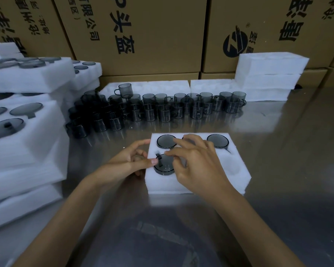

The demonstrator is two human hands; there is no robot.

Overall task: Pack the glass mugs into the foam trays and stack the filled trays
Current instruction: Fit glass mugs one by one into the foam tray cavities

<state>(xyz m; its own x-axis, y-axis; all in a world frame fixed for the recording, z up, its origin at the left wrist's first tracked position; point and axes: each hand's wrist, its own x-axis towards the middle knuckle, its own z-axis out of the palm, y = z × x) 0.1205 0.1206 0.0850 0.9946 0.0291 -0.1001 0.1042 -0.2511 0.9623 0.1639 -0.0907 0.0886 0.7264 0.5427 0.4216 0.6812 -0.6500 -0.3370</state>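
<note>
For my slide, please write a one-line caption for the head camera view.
Two hands, left and right, seat a glass mug into a foam tray.

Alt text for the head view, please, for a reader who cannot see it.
Two bare hands, left hand and right hand, seat a dark glass mug into a white foam tray on a steel table. Loose mugs stand behind, filled trays stacked at left, cardboard boxes beyond.

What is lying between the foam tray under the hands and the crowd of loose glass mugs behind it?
Head view: only bare steel table lies between the foam tray and the loose glass mugs.
</note>
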